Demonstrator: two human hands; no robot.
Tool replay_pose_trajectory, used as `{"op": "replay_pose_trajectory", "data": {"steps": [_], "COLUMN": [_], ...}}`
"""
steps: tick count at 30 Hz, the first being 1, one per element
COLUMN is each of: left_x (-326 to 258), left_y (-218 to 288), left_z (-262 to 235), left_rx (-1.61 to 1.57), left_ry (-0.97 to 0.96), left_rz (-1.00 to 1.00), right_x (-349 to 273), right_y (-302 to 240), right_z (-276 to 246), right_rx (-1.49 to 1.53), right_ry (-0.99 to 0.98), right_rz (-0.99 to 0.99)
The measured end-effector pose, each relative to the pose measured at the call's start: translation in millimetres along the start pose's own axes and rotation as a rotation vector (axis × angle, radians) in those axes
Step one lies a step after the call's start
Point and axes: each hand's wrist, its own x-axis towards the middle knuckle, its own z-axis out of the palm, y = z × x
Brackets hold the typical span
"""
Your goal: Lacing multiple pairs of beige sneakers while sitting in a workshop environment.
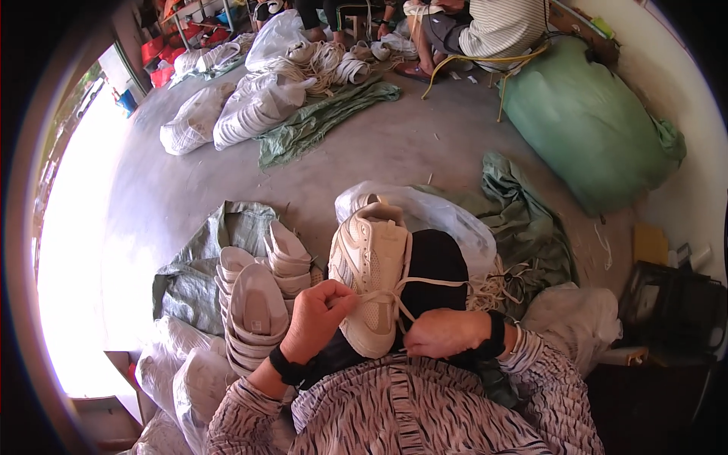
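Observation:
A cream sneaker rests on my lap, its toe toward me and its opening away from me. A pale shoelace runs across the lower eyelets and stretches off to the right. On the left side of the toe, my left hand pinches the lace between thumb and fingers. My right hand is closed low to the right of the toe, with a strand of lace running down to its fingertips. Its inner fingers are partly hidden. Black bands circle both wrists.
Stacked pale shoes stand at my left beside plastic bags. Loose laces and green sacking lie on the right. A bulging green sack leans farther right. Across the floor, people sit near bagged shoes.

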Motion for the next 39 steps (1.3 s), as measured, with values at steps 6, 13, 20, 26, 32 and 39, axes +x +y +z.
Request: {"op": "replay_pose_trajectory", "data": {"steps": [6,13,20,26,32,39], "left_x": [-3.7,4.4,6.8,5.1,9.8,18.2], "left_y": [-11.4,-1.5,-10.3,10.7,-15.6,35.1], "left_z": [0.8,9.9,5.0,15.6,-0.5,-16.8], "left_rx": [0.036,0.296,0.017,0.794,0.145,0.892], "left_ry": [0.093,0.146,0.049,0.275,-0.001,-0.035], "left_rz": [0.031,0.138,-0.041,0.447,0.04,0.56], "right_x": [-22.2,42.7,45.6,45.0,51.8,54.1], "right_y": [-19.4,-12.4,-23.5,-31.3,-25.5,-29.2], "right_z": [-56.5,-50.1,-45.4,-38.5,-33.2,-23.6], "right_rx": [0.668,0.967,0.933,0.874,0.778,0.106], "right_ry": [0.563,0.82,0.498,0.569,0.624,0.724], "right_rz": [0.502,0.31,0.358,0.357,0.36,0.277]}}
